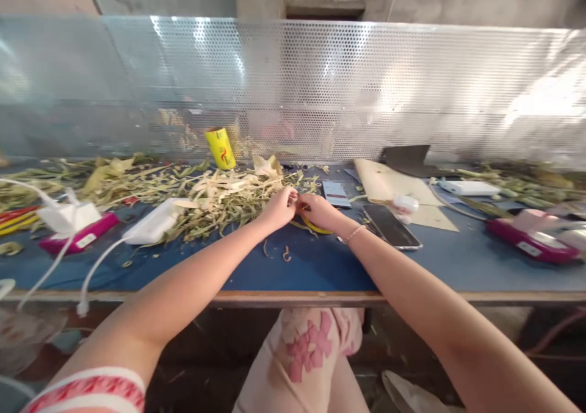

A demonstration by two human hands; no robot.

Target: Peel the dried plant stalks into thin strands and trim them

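My left hand [281, 208] and my right hand [320, 210] meet over the middle of the blue tabletop. Both have their fingers closed in a pinch, nearly fingertip to fingertip. Whatever sits between them is too small and too covered to name. Under my right hand a curved yellow thing [315, 226] partly shows, its kind hidden. A pile of dried, pale green and straw-coloured plant strips [224, 196] lies right beside my left hand. In front of the hands, a small curled brown scrap [286, 254] rests on the table.
A yellow cardboard tube [220, 148] stands behind the pile, before a perforated metal screen [329, 89]. Right of my hands are a blue-and-white card [336, 194], a dark phone [392, 226] and beige sheets [389, 184]. Left are a white power bank [153, 221] with cables and a magenta box [80, 233].
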